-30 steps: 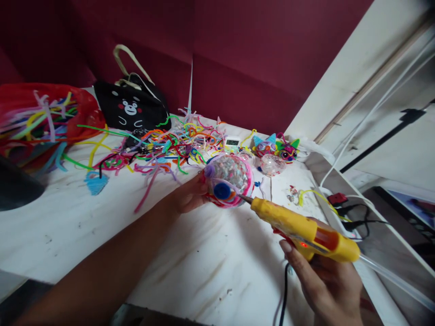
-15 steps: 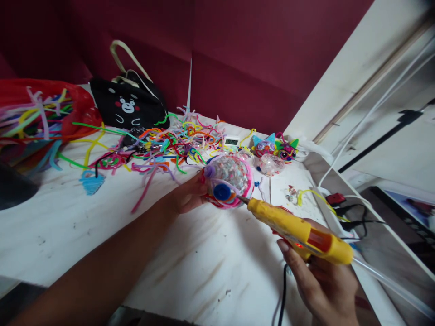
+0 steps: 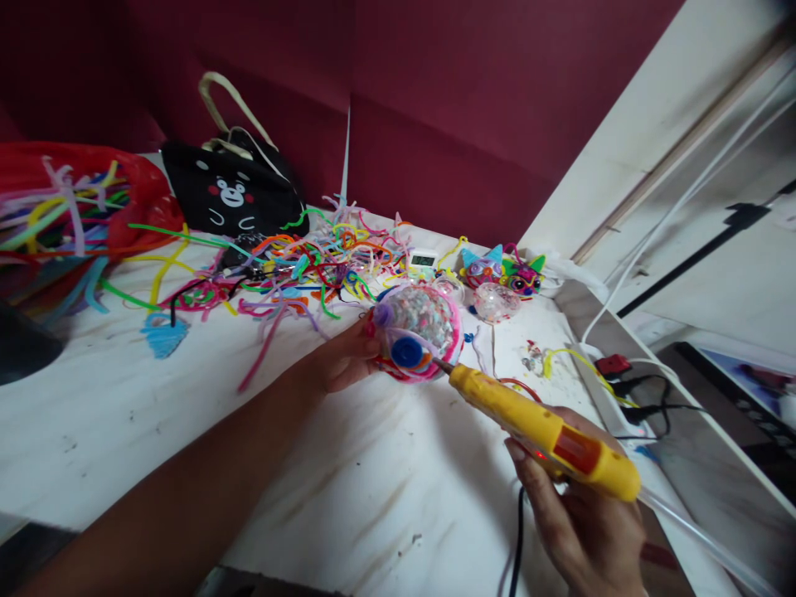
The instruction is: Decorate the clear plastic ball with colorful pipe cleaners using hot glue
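Observation:
My left hand (image 3: 348, 356) is closed on the left side of a round craft ball (image 3: 426, 319), raised a little over the table. Its speckled, see-through dome is ringed by pink, purple and orange pipe cleaners, with a dark blue coil on the near side. In my right hand (image 3: 578, 514) is a yellow hot glue gun (image 3: 535, 423), fingers wrapped round its handle. A red light glows on the gun, and a clear glue stick (image 3: 702, 531) sticks out of its back. The nozzle tip meets the ball's rim just right of the blue coil; any glue there is too small to see.
Loose pipe cleaners (image 3: 336, 257) are heaped at the back, beside a black bag (image 3: 233, 195) and a red bag (image 3: 149, 207). A small digital display (image 3: 423, 260), finished craft figures (image 3: 482, 267) and a power strip (image 3: 603, 390) sit toward the right.
The glue gun's back end has dipped slightly down and left with my right hand, while its tip stays by the ball's rim. My left hand and the ball hold almost still.

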Demonstrator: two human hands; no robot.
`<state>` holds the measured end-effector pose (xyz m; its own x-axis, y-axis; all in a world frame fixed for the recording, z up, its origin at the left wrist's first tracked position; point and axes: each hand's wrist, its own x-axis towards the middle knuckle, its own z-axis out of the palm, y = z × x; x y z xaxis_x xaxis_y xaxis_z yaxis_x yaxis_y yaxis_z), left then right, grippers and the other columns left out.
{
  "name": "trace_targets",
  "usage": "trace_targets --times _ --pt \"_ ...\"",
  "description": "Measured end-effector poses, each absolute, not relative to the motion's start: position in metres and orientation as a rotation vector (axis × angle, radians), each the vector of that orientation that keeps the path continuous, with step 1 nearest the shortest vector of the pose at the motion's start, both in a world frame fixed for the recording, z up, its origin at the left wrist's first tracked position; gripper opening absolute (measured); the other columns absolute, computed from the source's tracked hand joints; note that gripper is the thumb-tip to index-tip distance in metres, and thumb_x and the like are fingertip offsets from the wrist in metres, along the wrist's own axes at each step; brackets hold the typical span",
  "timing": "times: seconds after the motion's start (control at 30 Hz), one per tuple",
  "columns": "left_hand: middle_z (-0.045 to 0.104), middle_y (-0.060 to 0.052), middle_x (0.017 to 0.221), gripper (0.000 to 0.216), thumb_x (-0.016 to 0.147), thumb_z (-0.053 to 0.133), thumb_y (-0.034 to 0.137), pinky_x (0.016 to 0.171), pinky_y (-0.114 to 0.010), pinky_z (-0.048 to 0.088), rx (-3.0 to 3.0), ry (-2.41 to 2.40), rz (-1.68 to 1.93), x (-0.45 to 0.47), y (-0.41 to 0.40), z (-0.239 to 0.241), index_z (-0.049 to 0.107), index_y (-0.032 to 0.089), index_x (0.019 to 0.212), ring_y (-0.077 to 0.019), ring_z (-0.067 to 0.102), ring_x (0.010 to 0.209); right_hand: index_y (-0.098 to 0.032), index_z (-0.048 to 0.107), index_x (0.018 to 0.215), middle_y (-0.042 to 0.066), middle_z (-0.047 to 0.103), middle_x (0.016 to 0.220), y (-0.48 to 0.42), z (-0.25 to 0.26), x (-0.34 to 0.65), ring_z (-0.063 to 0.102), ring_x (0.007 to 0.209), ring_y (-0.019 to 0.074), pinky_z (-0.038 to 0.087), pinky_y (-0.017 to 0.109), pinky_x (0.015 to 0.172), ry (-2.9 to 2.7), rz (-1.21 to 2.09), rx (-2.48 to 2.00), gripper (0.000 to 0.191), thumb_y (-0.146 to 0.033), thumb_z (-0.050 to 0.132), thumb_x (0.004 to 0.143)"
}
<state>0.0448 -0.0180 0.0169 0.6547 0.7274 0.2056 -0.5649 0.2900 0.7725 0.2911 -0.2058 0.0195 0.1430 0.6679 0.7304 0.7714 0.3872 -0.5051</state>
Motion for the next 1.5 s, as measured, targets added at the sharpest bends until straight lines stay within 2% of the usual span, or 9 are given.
trace_targets --times 0.1,0.37,0.63,0.87,1.0,1.13,1.23,1.5 --pt "0.077 -0.010 0.112 0.071 0.060 0.092 0.037 0.088 -0.042 0.056 0.938 0.198 0.879 0.045 -0.018 0.017 0.070 0.024 0.127 -0.0327 0.071 0.104 -0.027 0.066 0.120 0.007 0.067 0.118 -0.205 0.025 0.290 0.067 0.107 0.0261 0.059 0.042 0.093 -1.654 -0.222 -1.313 0.034 -0.019 0.069 0.086" --pt "0.075 -0.009 0.119 0.067 0.067 0.089 0.036 0.090 -0.039 0.056 0.987 0.142 0.853 0.043 -0.013 0.012 0.067 0.028 0.129 -0.0280 0.071 0.106 -0.025 0.064 0.111 0.010 0.063 0.120 -0.201 0.026 0.296 0.065 0.101 0.0284 0.060 0.044 0.079 -1.738 -0.385 -1.320 0.023 -0.023 0.065 0.088" --pt "0.076 -0.008 0.116 0.065 0.068 0.088 0.037 0.088 -0.038 0.055 0.990 0.124 0.841 0.046 -0.015 0.014 0.067 0.027 0.129 -0.0276 0.071 0.106 -0.024 0.057 0.119 0.007 0.062 0.110 -0.197 0.039 0.287 0.065 0.099 0.0245 0.059 0.042 0.088 -1.825 -0.499 -1.269 0.028 -0.017 0.059 0.092" --pt "0.076 -0.008 0.118 0.069 0.066 0.089 0.039 0.091 -0.038 0.054 0.988 0.144 0.837 0.045 -0.016 0.014 0.066 0.028 0.131 -0.0285 0.070 0.109 -0.023 0.059 0.116 0.009 0.061 0.113 -0.199 0.032 0.291 0.062 0.099 0.0257 0.055 0.040 0.083 -1.793 -0.484 -1.259 0.027 -0.017 0.062 0.090" --pt "0.077 -0.007 0.113 0.055 0.067 0.089 0.039 0.087 -0.035 0.055 0.985 0.136 0.843 0.046 -0.016 0.014 0.074 0.027 0.118 -0.0260 0.072 0.103 -0.023 0.060 0.116 0.008 0.062 0.110 -0.199 0.034 0.292 0.062 0.097 0.0251 0.054 0.040 0.082 -1.803 -0.466 -1.247 0.029 -0.015 0.064 0.088" --pt "0.077 -0.007 0.112 0.060 0.066 0.090 0.039 0.086 -0.034 0.056 0.977 0.118 0.843 0.047 -0.016 0.015 0.072 0.027 0.122 -0.0244 0.073 0.098 -0.021 0.062 0.114 0.008 0.063 0.109 -0.198 0.037 0.290 0.063 0.094 0.0247 0.055 0.041 0.080 -1.803 -0.465 -1.201 0.030 -0.012 0.065 0.087" --pt "0.078 -0.006 0.110 0.055 0.067 0.089 0.037 0.085 -0.034 0.056 0.973 0.114 0.840 0.047 -0.016 0.016 0.073 0.027 0.119 -0.0234 0.072 0.097 -0.022 0.062 0.113 0.008 0.064 0.108 -0.198 0.036 0.291 0.064 0.093 0.0252 0.055 0.040 0.074 -1.790 -0.468 -1.202 0.030 -0.011 0.065 0.085" --pt "0.079 -0.006 0.092 0.045 0.068 0.089 0.036 0.080 -0.032 0.056 0.943 0.093 0.822 0.048 -0.017 0.015 0.076 0.022 0.108 -0.0212 0.073 0.085 -0.025 0.063 0.112 0.008 0.066 0.108 -0.196 0.024 0.299 0.066 0.088 0.0260 0.057 0.043 0.072 -1.780 -0.522 -1.216 0.025 -0.023 0.066 0.087"
